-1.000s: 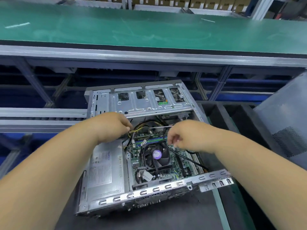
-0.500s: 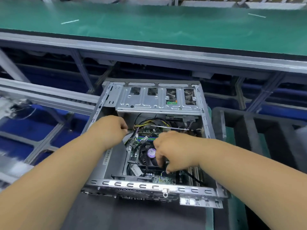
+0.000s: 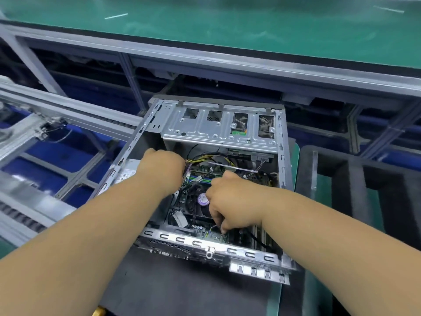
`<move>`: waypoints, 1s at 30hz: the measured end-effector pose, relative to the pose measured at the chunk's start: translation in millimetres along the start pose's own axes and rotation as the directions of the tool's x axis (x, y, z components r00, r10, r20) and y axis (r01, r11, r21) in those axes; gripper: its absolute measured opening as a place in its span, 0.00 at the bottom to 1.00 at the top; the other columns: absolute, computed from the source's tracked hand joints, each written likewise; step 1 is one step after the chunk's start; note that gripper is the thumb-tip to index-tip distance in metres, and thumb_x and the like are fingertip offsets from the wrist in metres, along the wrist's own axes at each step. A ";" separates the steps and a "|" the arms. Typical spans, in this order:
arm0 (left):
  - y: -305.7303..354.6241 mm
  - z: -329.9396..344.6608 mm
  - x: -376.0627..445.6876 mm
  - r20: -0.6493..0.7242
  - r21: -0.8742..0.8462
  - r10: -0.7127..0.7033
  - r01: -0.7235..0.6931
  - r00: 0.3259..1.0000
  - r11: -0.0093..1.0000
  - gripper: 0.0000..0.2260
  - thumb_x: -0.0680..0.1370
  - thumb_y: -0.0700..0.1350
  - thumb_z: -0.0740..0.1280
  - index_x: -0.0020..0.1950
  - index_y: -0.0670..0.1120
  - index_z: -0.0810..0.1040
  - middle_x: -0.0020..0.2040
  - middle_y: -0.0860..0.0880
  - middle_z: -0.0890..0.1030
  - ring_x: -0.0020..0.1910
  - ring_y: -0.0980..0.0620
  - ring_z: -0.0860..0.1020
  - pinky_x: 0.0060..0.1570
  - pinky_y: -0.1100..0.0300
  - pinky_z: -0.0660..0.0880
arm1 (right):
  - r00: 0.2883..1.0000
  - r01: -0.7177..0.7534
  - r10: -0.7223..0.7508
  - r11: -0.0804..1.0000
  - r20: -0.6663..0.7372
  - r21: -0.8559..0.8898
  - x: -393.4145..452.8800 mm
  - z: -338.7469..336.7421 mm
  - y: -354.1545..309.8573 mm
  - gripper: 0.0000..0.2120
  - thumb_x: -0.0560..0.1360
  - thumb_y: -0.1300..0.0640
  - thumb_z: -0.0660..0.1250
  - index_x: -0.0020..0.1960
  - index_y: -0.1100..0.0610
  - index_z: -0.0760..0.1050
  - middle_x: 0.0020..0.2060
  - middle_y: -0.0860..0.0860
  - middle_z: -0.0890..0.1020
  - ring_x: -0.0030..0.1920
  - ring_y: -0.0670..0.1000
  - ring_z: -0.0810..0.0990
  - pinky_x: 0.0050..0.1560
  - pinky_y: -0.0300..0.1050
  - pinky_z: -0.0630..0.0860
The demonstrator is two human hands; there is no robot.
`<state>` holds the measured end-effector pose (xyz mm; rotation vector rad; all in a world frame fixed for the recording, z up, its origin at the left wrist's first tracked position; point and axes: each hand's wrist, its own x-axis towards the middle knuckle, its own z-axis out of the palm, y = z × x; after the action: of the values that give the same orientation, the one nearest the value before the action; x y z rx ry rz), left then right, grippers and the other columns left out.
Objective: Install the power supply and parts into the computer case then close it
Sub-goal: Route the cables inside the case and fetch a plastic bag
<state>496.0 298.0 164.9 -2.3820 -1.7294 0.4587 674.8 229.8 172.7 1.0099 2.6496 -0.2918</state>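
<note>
left hand [image 3: 163, 172]: fingers hidden, cannot tell | right hand [image 3: 230, 201]: fingers pinch wire [image 3: 210, 229] | computer case [image 3: 218, 126] open

**Operator's limbs: observed condition**

Two forearms are seen, bare from the lower frame edge to the wrists. No sleeve cuff is seen. The left hand [image 3: 163, 172] and right hand [image 3: 232, 201] are ungloved and free of rings.

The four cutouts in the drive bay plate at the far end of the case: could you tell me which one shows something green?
The third cutout from the left: a green piece shows at its lower edge.
</note>
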 end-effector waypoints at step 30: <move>-41.2 -17.1 -74.7 -0.404 -0.457 -0.030 -0.174 0.914 0.872 0.16 0.74 0.47 0.72 0.61 0.49 0.80 0.59 0.52 0.79 0.60 0.49 0.76 0.63 0.49 0.70 | 0.586 -0.363 0.643 0.753 -0.493 0.549 -37.7 -19.0 15.3 0.11 0.76 0.51 0.67 0.58 0.48 0.79 0.53 0.47 0.77 0.58 0.52 0.72 0.57 0.49 0.71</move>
<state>443.7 241.1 204.8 -2.6164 -1.7038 -0.5016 708.3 223.3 202.0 2.3669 2.7105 -0.3954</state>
